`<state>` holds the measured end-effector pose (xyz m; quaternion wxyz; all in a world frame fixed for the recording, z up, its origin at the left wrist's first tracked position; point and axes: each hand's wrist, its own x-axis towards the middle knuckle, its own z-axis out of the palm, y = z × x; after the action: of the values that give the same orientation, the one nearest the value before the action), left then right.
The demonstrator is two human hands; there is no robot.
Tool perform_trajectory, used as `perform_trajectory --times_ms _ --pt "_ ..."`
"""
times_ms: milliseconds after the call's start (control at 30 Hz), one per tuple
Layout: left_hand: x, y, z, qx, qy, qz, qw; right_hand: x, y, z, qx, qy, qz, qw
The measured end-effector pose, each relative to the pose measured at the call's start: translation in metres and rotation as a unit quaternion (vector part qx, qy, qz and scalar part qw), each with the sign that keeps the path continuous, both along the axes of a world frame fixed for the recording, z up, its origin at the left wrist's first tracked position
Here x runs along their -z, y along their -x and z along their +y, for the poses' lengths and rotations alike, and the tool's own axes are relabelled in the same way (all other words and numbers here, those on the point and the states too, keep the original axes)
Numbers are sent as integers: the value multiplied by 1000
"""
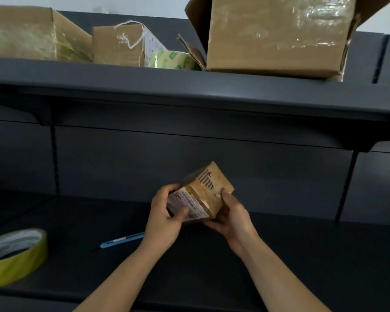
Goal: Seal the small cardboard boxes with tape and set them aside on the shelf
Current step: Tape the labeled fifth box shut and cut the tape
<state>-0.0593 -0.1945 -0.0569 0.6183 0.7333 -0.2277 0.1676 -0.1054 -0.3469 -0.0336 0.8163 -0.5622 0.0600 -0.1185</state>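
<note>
A small cardboard box [208, 188] with a white printed label and shiny tape on it is tilted in the air above the lower shelf [302, 255]. My left hand [164, 219] grips its labelled left side, thumb on the label. My right hand [233, 218] holds its right lower corner from beneath. A yellow-green tape roll [16, 257] lies at the lower shelf's left edge. A blue utility knife [122, 240] lies on the shelf just left of my left wrist.
The upper shelf [189, 86] carries a taped box [32, 34] at left, a smaller box with string [119, 43], another tape roll [171, 59], and a large open box [277, 34] at right. Dark back panels and bracket posts stand behind.
</note>
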Motion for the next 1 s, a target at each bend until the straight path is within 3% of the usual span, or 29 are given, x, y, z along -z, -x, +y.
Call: perform_trajectory --times_ms 167,267,333,433,567,667,900,1000 --pt "-7 0 -1 -33 16 -59 998 2 -2 -9 -7 -79 19 997" --pt "-8 -2 0 -51 44 -26 997 3 -4 -15 -14 -124 40 991" --pt "-8 -2 2 -33 76 40 996 4 -5 -21 -13 -139 57 989" --pt "-9 -3 5 30 140 134 981 6 -8 -25 -1 -101 93 991" --pt "-6 -4 6 23 145 146 978 8 -16 -24 113 -5 132 985" --pt "-5 -4 7 4 143 143 979 10 -21 -24 138 73 164 974" --pt "-5 -8 4 -9 141 155 978 4 -24 -24 122 29 164 978" --pt "-4 -11 3 -12 124 161 979 1 -23 -19 102 59 172 978"
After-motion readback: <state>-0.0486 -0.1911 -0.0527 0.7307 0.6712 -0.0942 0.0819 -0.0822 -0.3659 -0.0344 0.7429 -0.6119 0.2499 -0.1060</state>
